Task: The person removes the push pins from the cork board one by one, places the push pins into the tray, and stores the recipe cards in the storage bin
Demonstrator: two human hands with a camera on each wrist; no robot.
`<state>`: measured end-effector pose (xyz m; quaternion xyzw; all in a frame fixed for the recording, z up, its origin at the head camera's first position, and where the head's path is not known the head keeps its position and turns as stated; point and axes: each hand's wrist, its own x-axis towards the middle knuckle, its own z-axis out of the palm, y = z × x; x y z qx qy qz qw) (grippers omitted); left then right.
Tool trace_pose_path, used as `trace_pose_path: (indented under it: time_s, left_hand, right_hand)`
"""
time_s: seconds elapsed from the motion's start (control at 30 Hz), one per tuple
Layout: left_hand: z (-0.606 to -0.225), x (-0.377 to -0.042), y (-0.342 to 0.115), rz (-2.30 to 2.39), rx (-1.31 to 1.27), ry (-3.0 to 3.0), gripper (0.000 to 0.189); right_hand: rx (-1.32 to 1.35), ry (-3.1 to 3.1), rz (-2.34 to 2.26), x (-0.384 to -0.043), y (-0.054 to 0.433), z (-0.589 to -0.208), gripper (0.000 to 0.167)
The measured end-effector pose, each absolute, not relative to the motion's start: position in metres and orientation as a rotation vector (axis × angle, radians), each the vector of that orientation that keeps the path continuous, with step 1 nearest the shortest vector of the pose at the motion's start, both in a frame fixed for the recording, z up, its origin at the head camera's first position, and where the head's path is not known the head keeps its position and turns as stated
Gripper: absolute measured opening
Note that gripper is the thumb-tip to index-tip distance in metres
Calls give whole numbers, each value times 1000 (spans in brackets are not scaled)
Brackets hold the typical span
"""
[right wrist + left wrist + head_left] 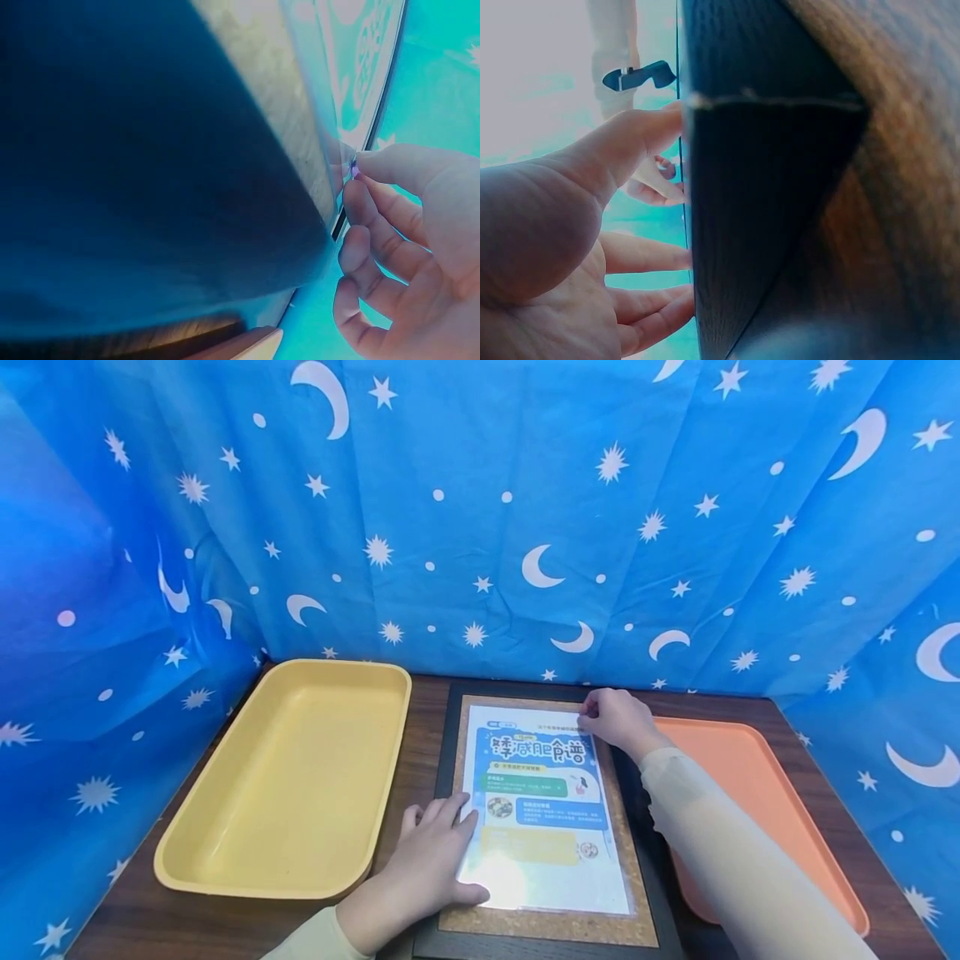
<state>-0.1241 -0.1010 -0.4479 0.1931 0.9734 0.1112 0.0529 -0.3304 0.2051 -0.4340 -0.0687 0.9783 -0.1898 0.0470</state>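
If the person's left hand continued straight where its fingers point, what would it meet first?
The left hand would probably meet the glossy, rectangular white-and-blue printed sheet, though exact depth is unclear.

Perhaps a booth: starry drapes (465,460) around.

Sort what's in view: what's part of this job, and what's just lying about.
Part of the job:
printed sheet
black-framed corkboard under it
left hand, touching the sheet
right hand, pinching a tiny purplish item, too small to identify

Seemingly just lying about, untouched:
yellow basin
orange tray
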Motion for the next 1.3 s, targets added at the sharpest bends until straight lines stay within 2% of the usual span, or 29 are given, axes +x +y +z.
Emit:
trace_pose_path:
  time_s: [1.3]
  left_hand:
    - [-449,-126,-97,452,556,2936,99]
  right_hand:
    - [-148,2950,-590,-331,212,-431,24]
